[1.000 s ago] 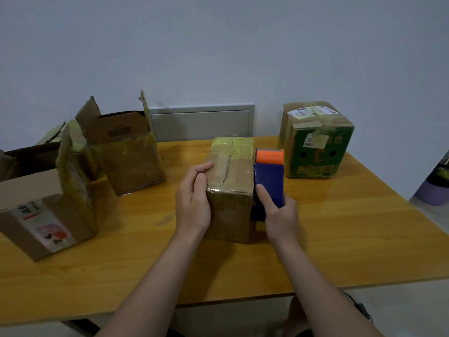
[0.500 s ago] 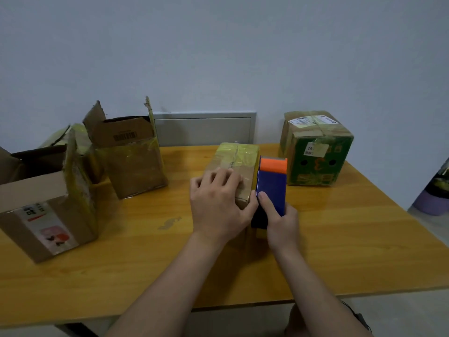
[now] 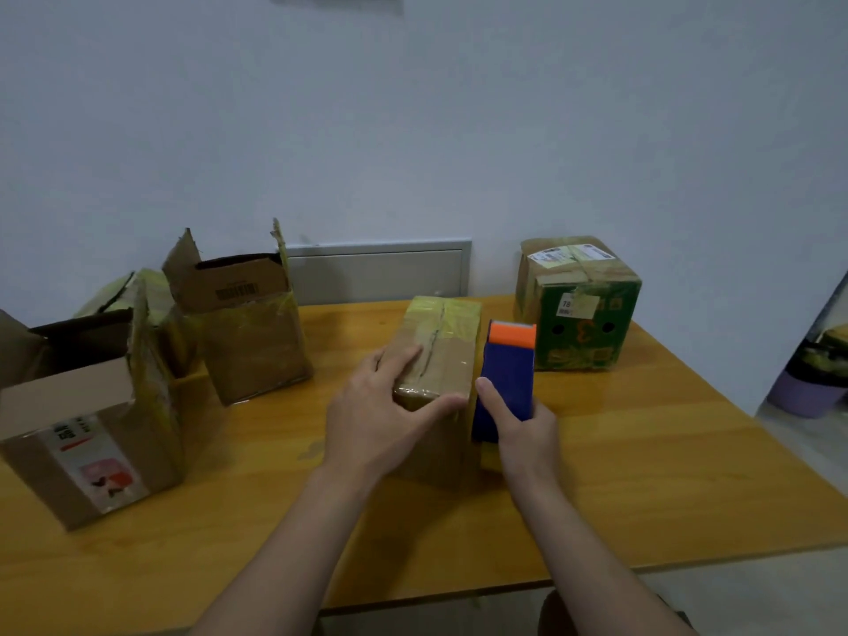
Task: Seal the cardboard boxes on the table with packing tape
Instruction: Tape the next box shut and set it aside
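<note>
A closed brown cardboard box [image 3: 447, 342] with yellowish tape along its top seam stands in the middle of the wooden table [image 3: 642, 475]. My left hand [image 3: 381, 415] lies on its near top edge, fingers straight over the lid and thumb along the front corner. Right beside the box stands a blue tape dispenser [image 3: 507, 383] with an orange top. My right hand [image 3: 521, 429] grips the dispenser from the near side, thumb up along its left face.
Two open boxes stand at the left: a large one [image 3: 92, 433] with a printed label and a taller one [image 3: 248, 332] with raised flaps. A taped green box [image 3: 580, 314] sits at the back right. A grey wall panel [image 3: 376, 273] lies behind the table.
My left hand has slid from the box's left side onto its top near edge. The camera has tilted upward. My right hand keeps its hold on the dispenser.
</note>
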### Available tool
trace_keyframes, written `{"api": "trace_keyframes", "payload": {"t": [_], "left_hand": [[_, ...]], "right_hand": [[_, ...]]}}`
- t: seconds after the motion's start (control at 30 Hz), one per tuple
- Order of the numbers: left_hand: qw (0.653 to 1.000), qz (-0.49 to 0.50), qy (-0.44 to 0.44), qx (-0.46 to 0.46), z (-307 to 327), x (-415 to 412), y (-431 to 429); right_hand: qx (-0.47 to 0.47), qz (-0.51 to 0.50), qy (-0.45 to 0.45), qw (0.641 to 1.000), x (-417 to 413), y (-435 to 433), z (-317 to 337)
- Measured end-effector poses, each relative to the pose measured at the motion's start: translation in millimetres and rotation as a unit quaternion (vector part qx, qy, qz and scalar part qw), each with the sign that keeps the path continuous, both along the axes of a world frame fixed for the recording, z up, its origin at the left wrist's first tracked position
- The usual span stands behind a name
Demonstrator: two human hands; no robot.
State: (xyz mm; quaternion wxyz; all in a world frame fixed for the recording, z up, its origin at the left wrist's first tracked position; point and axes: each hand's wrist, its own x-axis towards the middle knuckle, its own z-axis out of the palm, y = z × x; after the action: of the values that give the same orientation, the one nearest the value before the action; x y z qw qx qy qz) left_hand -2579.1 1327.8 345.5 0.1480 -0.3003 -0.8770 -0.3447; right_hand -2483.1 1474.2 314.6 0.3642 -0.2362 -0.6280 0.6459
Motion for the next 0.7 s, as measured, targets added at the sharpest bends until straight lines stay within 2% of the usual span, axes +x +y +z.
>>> {"api": "trace_keyframes", "payload": {"t": [0.13, 0.23, 0.33, 0.57, 0.7], "left_hand": [[0.994, 0.039, 0.027, -0.095, 8.3, -22.1, 29.2], [0.989, -0.008, -0.019, -0.149, 19.0, -52.1, 61.7], [0.983, -0.053, -0.078, -0.156, 29.8, -84.5, 95.6], [0.98, -0.056, -0.069, -0.177, 30.7, -116.9, 173.6], [0.969, -0.098, -0.159, -0.16, 40.5, -120.4, 190.0]], "right_hand": [[0.003, -0.021, -0.008, 1.0, -7.2, 15.7, -1.8], [0.001, -0.009, -0.023, 1.0, -12.0, 32.1, -5.0], [0.002, -0.014, -0.022, 1.0, -16.0, 47.0, -4.6], [0.013, -0.001, -0.008, 1.0, -16.1, 59.0, -9.9], [0.015, 0.005, 0.0, 1.0, -13.4, 57.3, -9.1]]}}
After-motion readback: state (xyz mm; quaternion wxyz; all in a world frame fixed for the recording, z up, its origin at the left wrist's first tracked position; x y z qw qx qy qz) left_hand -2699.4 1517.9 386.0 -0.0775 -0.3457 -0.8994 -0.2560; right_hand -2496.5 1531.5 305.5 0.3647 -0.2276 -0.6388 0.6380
